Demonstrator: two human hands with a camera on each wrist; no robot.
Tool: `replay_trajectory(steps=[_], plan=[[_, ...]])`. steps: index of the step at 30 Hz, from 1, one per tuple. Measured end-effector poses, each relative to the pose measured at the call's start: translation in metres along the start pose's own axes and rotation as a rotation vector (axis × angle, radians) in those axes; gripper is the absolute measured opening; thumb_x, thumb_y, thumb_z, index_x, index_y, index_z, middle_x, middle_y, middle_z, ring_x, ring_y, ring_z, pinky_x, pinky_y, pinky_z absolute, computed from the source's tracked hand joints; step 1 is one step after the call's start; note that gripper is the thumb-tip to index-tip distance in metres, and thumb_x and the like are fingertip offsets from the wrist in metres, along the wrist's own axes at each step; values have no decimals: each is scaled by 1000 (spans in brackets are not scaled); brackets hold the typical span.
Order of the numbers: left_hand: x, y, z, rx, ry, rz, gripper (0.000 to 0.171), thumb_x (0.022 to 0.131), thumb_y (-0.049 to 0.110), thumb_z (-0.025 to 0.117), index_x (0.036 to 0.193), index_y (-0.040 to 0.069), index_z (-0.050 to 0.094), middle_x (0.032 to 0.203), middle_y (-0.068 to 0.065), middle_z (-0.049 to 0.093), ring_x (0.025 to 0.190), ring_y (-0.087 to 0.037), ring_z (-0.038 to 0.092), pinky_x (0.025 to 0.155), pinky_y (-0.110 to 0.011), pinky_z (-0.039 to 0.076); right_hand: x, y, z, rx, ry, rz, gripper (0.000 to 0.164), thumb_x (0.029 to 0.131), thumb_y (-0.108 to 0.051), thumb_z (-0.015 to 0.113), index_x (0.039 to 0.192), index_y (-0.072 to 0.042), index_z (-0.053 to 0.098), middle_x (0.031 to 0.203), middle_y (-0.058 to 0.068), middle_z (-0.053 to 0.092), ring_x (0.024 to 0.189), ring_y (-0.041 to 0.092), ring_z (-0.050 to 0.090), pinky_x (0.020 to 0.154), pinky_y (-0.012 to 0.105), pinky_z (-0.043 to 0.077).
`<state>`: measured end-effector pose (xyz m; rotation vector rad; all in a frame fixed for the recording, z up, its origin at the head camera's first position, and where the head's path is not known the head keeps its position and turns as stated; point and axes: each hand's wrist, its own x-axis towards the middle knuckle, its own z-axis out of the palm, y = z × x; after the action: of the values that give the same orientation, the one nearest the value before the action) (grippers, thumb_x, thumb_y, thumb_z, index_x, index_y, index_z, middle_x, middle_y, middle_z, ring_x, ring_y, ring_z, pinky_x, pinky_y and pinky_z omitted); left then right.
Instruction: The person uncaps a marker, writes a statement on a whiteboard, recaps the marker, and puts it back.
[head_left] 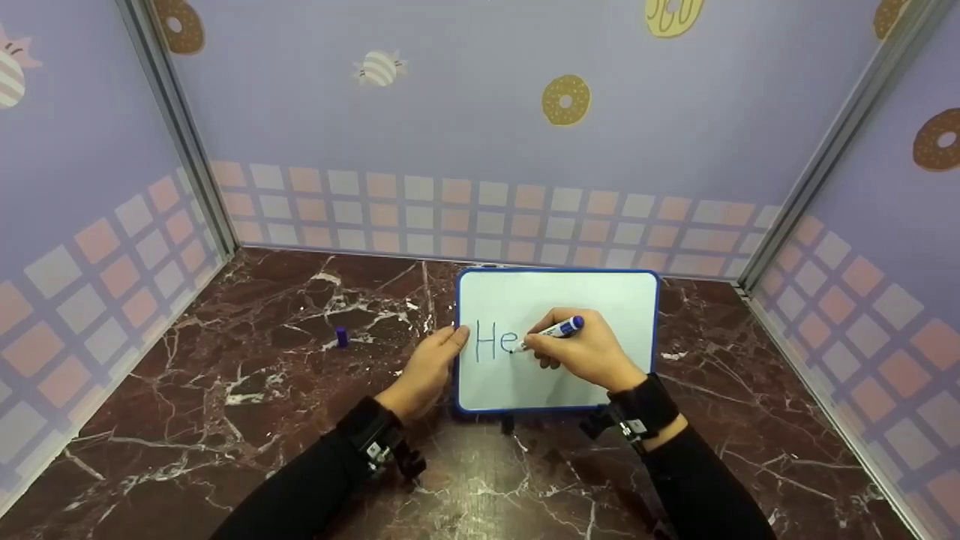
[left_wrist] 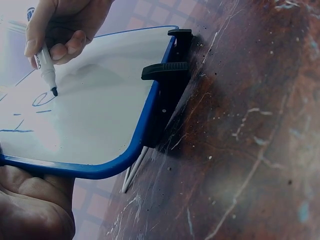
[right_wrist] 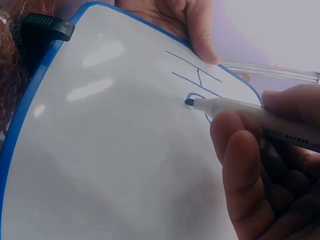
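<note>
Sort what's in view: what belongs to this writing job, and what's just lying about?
In the job:
whiteboard, gripped by the left hand
marker, in the right hand
black clips on the whiteboard's lower edge

Just lying about:
purple cap on the table, probably the marker's

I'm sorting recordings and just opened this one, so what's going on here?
A person appears to be writing on a blue-framed whiteboard. The right hand grips a marker, its dark tip at the end of the "e" in "He". The left hand holds the board's left edge. What looks like the marker's purple cap sits on the tabletop, left of the board.
</note>
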<state>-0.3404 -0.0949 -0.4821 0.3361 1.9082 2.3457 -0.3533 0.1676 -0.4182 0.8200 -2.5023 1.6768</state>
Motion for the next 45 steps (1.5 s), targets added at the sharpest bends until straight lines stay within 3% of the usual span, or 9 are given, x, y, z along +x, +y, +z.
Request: replay_trajectory(steps=[7,26,36,45], plan=[[-1,1,1,-3,20,-6,41,121,28,49,128,-10,61,103,-15,79,90,-23,77,80,-36,66,0,-1,-1,-10,-2,9,12,101,-13,83,99,-2,80,84,18,80,64,21,74,58,30,63],[0,1,1,4,14,3,42,121,29,49,129,-11,61,104,-15,79,91,-23,78,82,-38,67,-2,-3,-4,7,7,4,14,100,-15,85,97,-2,80,80,11,79,64,22,74,59,30,63],[-2,1,-2,12,-6,7,41,122,31,47,128,-8,61,107,-17,79,92,-24,78,80,-36,66,0,0,-5,59,23,-72,16,101,-11,83,99,4,79,80,14,78,66,19,73,62,30,64],[-3,1,0,14,-18,10,43,122,30,46,131,-10,60,108,-18,79,92,-23,78,82,-36,66,-2,-1,-9,58,69,-124,12,101,-9,83,101,3,80,83,14,79,68,19,74,64,29,65]])
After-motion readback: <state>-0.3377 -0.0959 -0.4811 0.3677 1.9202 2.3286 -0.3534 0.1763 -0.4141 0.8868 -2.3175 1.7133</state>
